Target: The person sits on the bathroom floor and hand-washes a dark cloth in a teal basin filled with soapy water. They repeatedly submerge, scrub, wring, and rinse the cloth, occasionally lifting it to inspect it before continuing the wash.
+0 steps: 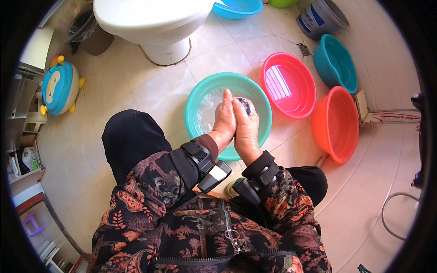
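Observation:
Both my hands are pressed together over a green plastic basin [190,131] of cloudy, sudsy water on the floor. A small bunched dark cloth [244,105] shows between the fingers and thumb of my right hand [246,128], which is closed around it. My left hand [224,117] lies flat against the right one, its thumb pointing up; whether it also grips the cloth is hidden. Just right of the green basin stands a pink basin [300,92] with clear water reflecting light.
An orange basin [338,126] and a teal basin [329,61] lean by the right wall, near a grey bucket [315,22]. Ahead are a white toilet [167,47] and a blue basin [235,13]. A penguin-shaped child's potty [58,88] and a lined bin [97,41] stand left.

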`<state>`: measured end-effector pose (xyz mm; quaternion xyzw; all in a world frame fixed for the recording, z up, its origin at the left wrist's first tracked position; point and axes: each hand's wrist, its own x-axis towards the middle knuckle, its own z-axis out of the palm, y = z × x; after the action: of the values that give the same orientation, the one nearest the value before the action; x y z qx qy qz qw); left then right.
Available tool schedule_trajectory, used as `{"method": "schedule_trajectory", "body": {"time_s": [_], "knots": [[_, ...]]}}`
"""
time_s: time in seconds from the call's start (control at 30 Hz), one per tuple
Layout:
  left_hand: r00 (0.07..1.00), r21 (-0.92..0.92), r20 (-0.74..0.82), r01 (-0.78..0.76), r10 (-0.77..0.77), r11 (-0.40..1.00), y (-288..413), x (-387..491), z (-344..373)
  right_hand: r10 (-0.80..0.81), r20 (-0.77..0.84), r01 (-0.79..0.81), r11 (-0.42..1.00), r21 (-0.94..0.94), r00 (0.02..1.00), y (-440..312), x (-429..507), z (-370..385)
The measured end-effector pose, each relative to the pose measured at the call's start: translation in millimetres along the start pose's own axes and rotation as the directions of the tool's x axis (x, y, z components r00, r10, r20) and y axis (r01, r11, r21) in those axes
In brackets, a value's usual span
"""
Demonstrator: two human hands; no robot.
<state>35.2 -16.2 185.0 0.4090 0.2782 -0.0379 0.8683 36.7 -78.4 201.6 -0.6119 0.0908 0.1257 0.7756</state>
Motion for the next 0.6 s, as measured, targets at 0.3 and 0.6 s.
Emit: {"method": "schedule_trajectory", "body": {"time_s": [0.3, 0.6], "knots": [[0.855, 0.648, 0.067, -0.430, 0.514, 0.629, -10, 14, 3, 0.075, -0.020, -0.074, 0.995, 0.063, 0.997, 2, 15, -10], [0.890, 0.687, 0.022, -0.345, 0.456, 0.640, -15, 13, 10, 0.215, -0.002, -0.210, 0.959, 0.192, 0.977, 4, 21, -19]]}}
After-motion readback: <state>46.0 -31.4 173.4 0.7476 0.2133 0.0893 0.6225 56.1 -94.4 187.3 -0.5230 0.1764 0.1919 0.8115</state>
